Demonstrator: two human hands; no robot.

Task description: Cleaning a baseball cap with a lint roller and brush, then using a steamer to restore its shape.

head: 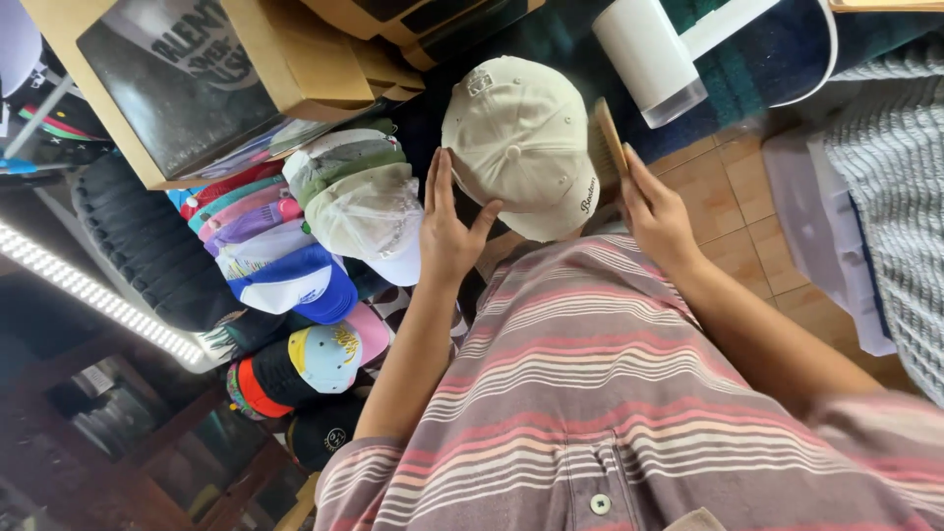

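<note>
While the striped shirt [600,393] fills the near edge of the view, both forearms reach away from it toward a cream baseball cap [516,138]. Left hand [447,231]: palm flat against the cap's side, fingers [438,182] stretched out straight and together, thumb spread onto the crown; it steadies the cap by pressing, not by closing around it. Right hand [657,216]: fingers curled round a wooden brush [608,147], held edge-on, its bristle side lying against the cap's right flank. The cap sits between the two hands, crown toward the camera, button at centre, dark stitched lettering near its lower right rim. What supports it from below cannot be made out.

Left of the cap, just beside the left hand, lies a stack of caps [324,226] in white, green, pink and blue, some wrapped in clear plastic; more caps in yellow, black and red lie nearer the body. Beyond the stack stands an open cardboard box [285,59] holding dark fabric. Farther right, a white roll [644,54] rests on a green mat [733,69], tiled floor [733,206] beneath.
</note>
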